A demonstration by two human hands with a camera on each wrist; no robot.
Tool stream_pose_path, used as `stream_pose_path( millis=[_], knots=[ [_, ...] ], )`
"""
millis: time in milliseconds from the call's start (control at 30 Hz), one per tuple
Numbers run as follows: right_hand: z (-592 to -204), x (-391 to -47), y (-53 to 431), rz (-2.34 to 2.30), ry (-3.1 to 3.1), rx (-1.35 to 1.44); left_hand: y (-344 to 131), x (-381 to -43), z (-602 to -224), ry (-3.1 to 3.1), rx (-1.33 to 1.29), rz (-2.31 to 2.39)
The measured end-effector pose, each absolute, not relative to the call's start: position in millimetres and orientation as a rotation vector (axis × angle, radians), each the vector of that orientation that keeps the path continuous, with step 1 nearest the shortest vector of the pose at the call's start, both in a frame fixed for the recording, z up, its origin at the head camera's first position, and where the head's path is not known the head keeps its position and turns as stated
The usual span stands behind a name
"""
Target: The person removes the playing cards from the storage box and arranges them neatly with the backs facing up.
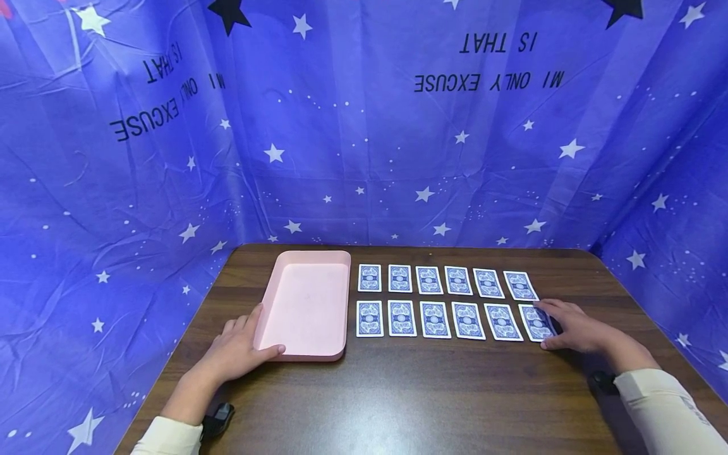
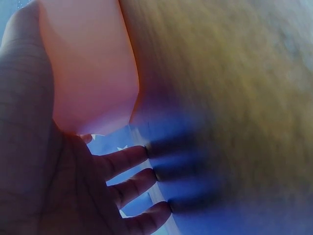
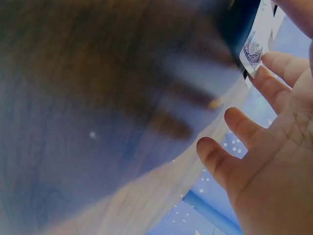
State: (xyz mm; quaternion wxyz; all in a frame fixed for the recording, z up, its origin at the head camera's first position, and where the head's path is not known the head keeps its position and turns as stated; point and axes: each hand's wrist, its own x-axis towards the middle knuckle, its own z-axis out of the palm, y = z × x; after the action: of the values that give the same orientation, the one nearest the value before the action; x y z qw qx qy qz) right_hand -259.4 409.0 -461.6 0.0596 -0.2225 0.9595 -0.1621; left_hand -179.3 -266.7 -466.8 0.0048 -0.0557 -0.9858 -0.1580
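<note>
Two rows of playing cards lie face down, with blue patterned backs. At the near row's right end, my right hand (image 1: 580, 327) is spread over the right side of the last card (image 1: 536, 322), index finger by its far corner and thumb by its near one. In the right wrist view that card (image 3: 254, 51) shows beside the fingertips (image 3: 266, 73). A pink tray (image 1: 307, 309) stands left of the cards. My left hand (image 1: 236, 347) rests against its near left corner, thumb at the front rim and fingers spread along the left side.
The brown wooden table (image 1: 421, 398) carries everything. A blue curtain (image 1: 364, 126) with stars and lettering hangs behind it and at both sides. The far row's last card (image 1: 520, 285) lies just beyond the right hand's fingertips.
</note>
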Motion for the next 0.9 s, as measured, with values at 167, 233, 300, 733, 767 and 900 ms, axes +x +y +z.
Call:
stream_pose_path(
  millis=[167, 233, 300, 733, 767, 900],
  knots=[
    [-461.7, -257.6, 410.2, -0.494, 2.898, -0.69, -266.0, -179.8, -467.9, -3.085, -0.183, -0.485],
    [-462.2, -256.4, 410.5, -0.525, 2.902, -0.71, -265.8, -179.5, -467.7, -3.087, -0.184, -0.482],
    [-461.9, -255.5, 411.0, -0.574, 2.906, -0.731, -265.4, -179.6, -467.3, -3.087, -0.186, -0.484],
    [-459.9, -235.9, 407.3, -0.773, 3.007, -0.614, -265.8, -178.8, -471.5, -3.098, -0.193, -0.499],
    [-459.5, -233.5, 404.8, -0.767, 3.041, -0.614, -265.9, -178.7, -471.3, -3.097, -0.193, -0.502],
    [-457.5, -225.5, 389.9, -0.707, 3.177, -0.664, -267.7, -178.7, -467.6, -3.106, -0.193, -0.54]
  ],
)
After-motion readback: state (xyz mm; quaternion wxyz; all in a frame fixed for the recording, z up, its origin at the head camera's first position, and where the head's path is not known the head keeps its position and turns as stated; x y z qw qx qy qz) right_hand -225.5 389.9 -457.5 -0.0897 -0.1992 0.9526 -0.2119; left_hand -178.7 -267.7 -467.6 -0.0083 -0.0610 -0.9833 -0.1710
